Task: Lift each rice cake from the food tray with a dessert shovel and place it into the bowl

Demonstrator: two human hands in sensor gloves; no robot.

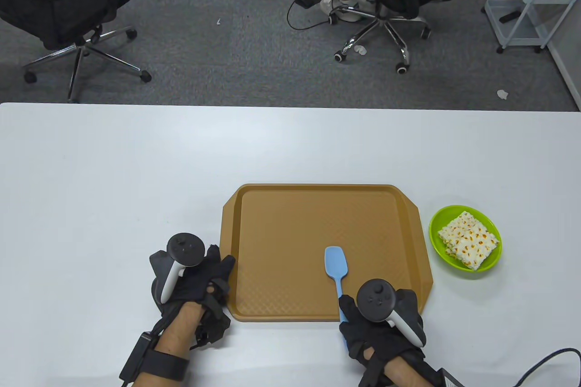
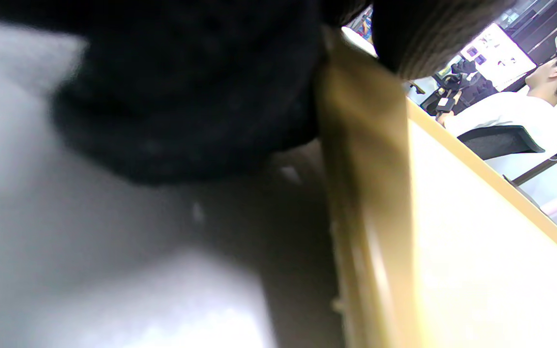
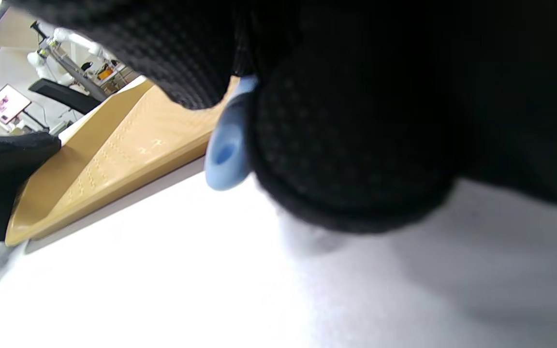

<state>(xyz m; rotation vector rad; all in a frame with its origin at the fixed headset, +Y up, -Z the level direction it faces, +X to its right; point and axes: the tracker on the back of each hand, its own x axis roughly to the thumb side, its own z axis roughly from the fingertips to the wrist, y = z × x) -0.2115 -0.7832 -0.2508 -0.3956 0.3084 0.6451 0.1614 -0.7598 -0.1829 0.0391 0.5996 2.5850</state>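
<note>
Rice cakes (image 1: 470,239): stacked in the green bowl (image 1: 438,242), right of and beyond the right hand.
Left hand (image 1: 199,278): on the table (image 1: 113,178), fingers fairly straight, tips touching the tray's left rim, gripping nothing.
Tray (image 1: 281,232): between both hands.
Shovel (image 1: 336,264): blue, blade on the tray.
Right hand (image 1: 381,323): fingers curled round the shovel's handle.

- Food tray (image 1: 411,242): tan plastic, matt, fine dimpled texture on floor.
- Dessert shovel (image 1: 336,262): pale blue, smooth, rubbery-looking.
- Bowl (image 1: 435,223): glossy green plastic.
- Rice cakes (image 1: 470,239): rough, puffed grain.
- Table (image 1: 136,169): smooth white.
- Gloves (image 1: 204,276): black knit cloth.
</note>
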